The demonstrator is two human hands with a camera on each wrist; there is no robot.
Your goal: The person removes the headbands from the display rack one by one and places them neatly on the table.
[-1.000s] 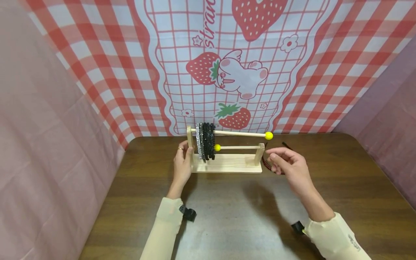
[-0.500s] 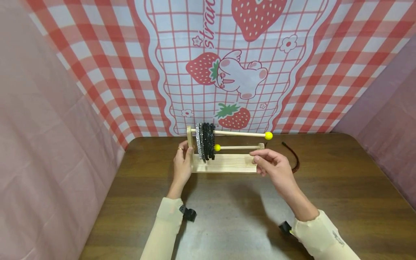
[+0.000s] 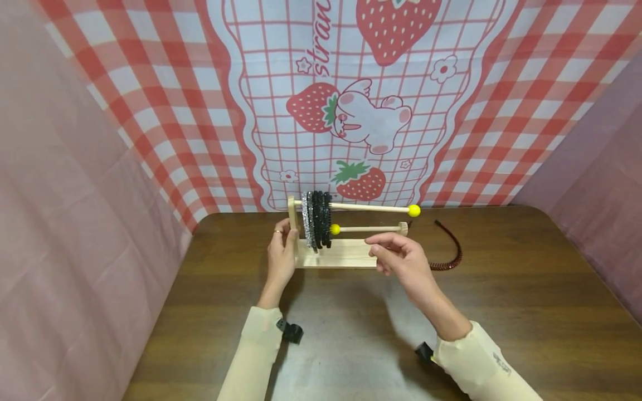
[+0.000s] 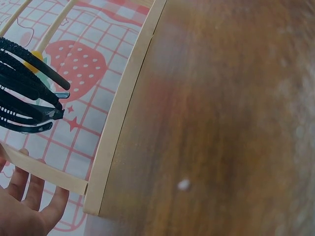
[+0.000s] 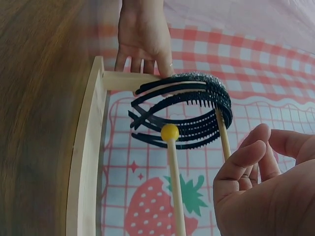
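A pale wooden headband stand (image 3: 346, 253) has two rods tipped with yellow balls. Several black and silver headbands (image 3: 317, 220) hang at the left of its upper rod. My left hand (image 3: 282, 248) grips the left upright (image 4: 47, 173), thumb on one side and fingers on the other. My right hand (image 3: 401, 262) hovers before the stand's right part, hiding the lower section of the right post. Its fingers are loosely bent with nothing between them, as the right wrist view also shows. Behind it, a dark red headband (image 3: 453, 250) lies on the table, partly hidden.
The brown wooden table (image 3: 200, 334) ends at a red-and-white checked cloth (image 3: 200, 111) with strawberry prints. Pink cloth (image 3: 75, 223) hangs at the left side. The upper rod's yellow ball (image 3: 413, 210) sticks out toward the right.
My right hand has moved left from beside the right post to the front of the base, uncovering more of the dark red headband. The left hand and the hung headbands have stayed put.
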